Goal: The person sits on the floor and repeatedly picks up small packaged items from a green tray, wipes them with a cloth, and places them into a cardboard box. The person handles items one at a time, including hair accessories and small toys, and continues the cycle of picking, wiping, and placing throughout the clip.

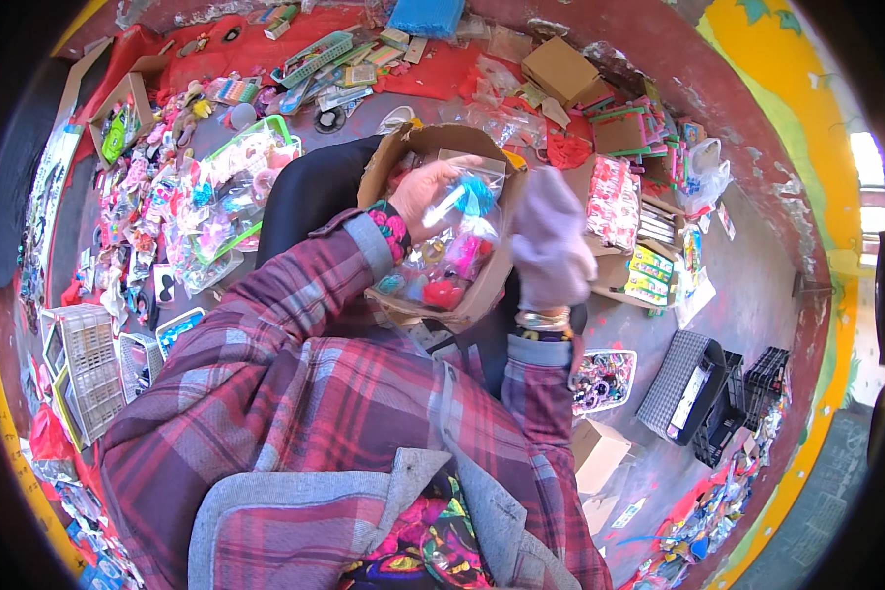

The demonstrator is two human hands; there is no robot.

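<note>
Nearest you, your plaid sleeves come up from the lower edge, and just past your right wrist a white basket (603, 380) of small trinkets sits on the floor (747, 265). Your right hand (549, 244), wrapped in a pale cloth or glove, is pressed to the right wall of the cardboard box (388, 167); whether its fingers are curled or flat I cannot tell. Your left hand (425, 197) is inside the box, fingers closed around a clear packet (467, 211) holding blue and pink bits, at the box's far end, raised above the rest of the contents.

I judge you are drawing a packet out of the box. To do it cleanly, keep the right hand bracing that wall so the box does not tip off your lap, lift the packet straight up by its top edge, and watch that the red and pink pieces below do not snag and spill.

Count: one open box in hand, one packet gripped, two hands. To your left, one white crate (87, 366) at the floor's near-left edge. Further off, one closed brown carton (559, 67) towards the far right, and one blue mesh tray (425, 17) at the far edge. The loose packets spread over the red cloth (265, 44) are too many and too blurred to count
</note>
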